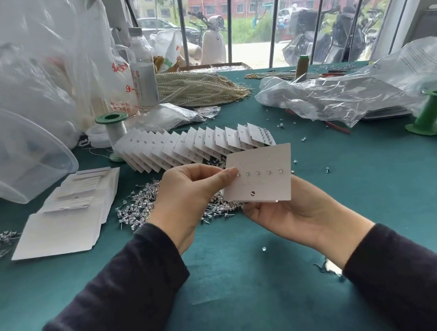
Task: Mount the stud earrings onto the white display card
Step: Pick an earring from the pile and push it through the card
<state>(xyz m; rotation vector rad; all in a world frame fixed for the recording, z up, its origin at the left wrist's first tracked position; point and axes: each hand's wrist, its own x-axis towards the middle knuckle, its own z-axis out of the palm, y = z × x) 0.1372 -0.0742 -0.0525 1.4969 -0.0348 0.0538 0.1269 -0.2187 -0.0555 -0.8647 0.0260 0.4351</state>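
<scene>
I hold a white display card (266, 159) above the green table, tilted slightly. A row of several clear stud earrings (257, 173) runs across its middle, and a round hole sits near its lower edge. My right hand (283, 212) supports the card from underneath. My left hand (188, 193) pinches the card's left edge, thumb tip at the leftmost stud. A pile of loose stud earrings (144, 202) lies on the cloth beneath my left hand.
A fanned row of filled cards (195, 143) lies behind the held card. Blank card stacks (64, 217) sit at left, beside a clear plastic tub (9, 155). Green spools (426, 115), plastic bags (340, 90), a bottle (142, 67) and pearl strands (197, 88) crowd the back.
</scene>
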